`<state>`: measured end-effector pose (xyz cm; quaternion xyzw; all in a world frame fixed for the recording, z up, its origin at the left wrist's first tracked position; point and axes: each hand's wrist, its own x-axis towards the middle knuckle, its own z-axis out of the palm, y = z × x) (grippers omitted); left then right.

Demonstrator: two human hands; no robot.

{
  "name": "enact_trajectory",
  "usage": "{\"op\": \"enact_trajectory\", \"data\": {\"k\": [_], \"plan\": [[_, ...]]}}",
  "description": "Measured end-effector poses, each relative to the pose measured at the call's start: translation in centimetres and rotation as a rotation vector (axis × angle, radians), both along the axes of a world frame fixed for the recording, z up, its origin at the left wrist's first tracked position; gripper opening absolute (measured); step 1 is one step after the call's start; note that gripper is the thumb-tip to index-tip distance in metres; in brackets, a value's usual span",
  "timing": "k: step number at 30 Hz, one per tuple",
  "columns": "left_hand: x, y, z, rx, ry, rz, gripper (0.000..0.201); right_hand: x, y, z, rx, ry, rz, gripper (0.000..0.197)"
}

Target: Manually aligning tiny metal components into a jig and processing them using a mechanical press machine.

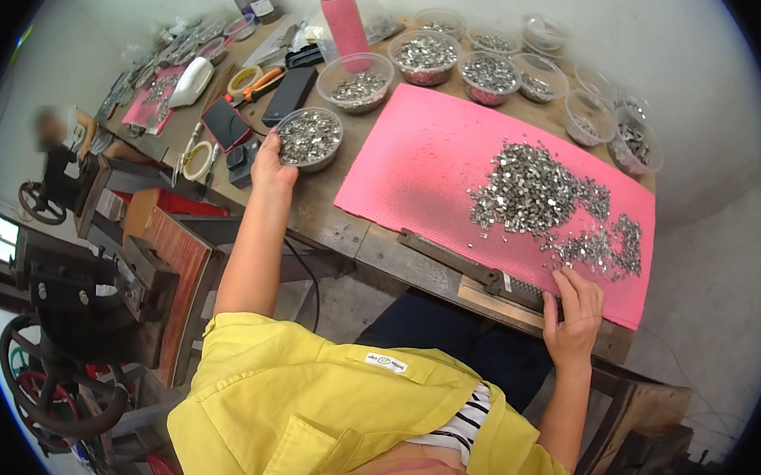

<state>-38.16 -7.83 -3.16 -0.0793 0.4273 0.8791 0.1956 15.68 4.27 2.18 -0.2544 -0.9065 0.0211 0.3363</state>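
My left hand (273, 168) grips the near-left rim of a clear plastic bowl (307, 164) full of small shiny metal pieces, at the bench's front edge. My right hand (574, 315) is at the near edge of the pink mat (411, 157). Its fingers stretch toward the mat and its thumb stands apart; no held thing shows. Beside that thumb is a long metal holder (453, 258) along the bench edge, with a row of small grey pieces (527, 286) at its right end. A big heap of small metal pieces (527, 190) lies on the mat, with smaller piles to its right.
Several plastic tubs (424, 56) of metal pieces line the mat's far side. A pink bottle (343, 22) stands behind another tub (355, 88). Left lie a black box (290, 95), a phone (225, 124), orange-handled pliers (263, 84) and tape (198, 161). Machines with handwheels (43, 202) and another person (65, 131) are farther left.
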Motion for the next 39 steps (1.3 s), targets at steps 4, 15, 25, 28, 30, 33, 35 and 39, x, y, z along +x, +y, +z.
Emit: {"op": "enact_trajectory", "data": {"k": [4, 15, 25, 28, 30, 33, 35, 39], "plan": [[1.7, -0.4, 1.3, 0.039, -0.060, -0.037, 0.032, -0.7, 0.1, 0.6, -0.043, 0.051, 0.043, 0.041], [8.3, 6.2, 3.4, 0.068, -0.008, -0.182, 0.033, -18.1, 3.2, 2.1, -0.324, 0.171, 0.488, 0.042], [10.6, 6.0, 3.5, 0.038, 0.025, -0.221, 0.032, -31.5, 4.3, 0.0, -0.226, -0.041, 0.661, 0.040], [11.7, 5.9, 4.0, 0.013, 0.011, -0.221, 0.041, -32.5, 3.5, -0.6, -0.156, 0.044, 0.627, 0.035], [12.4, 5.6, 5.1, 0.044, -0.027, -0.231, 0.045, -32.8, 3.4, -0.3, -0.146, 0.041, 0.609, 0.036], [13.0, 5.7, 5.9, 0.078, -0.010, -0.253, 0.051, -33.1, 3.8, 0.1, -0.166, -0.040, 0.595, 0.041], [13.6, 5.9, 6.3, 0.056, -0.025, -0.198, 0.051, -33.2, 4.1, 0.4, -0.192, -0.081, 0.619, 0.041], [13.8, 5.8, 6.5, 0.076, -0.071, -0.179, 0.048, -33.9, 4.3, 2.0, -0.271, -0.227, 0.641, 0.041]]}}
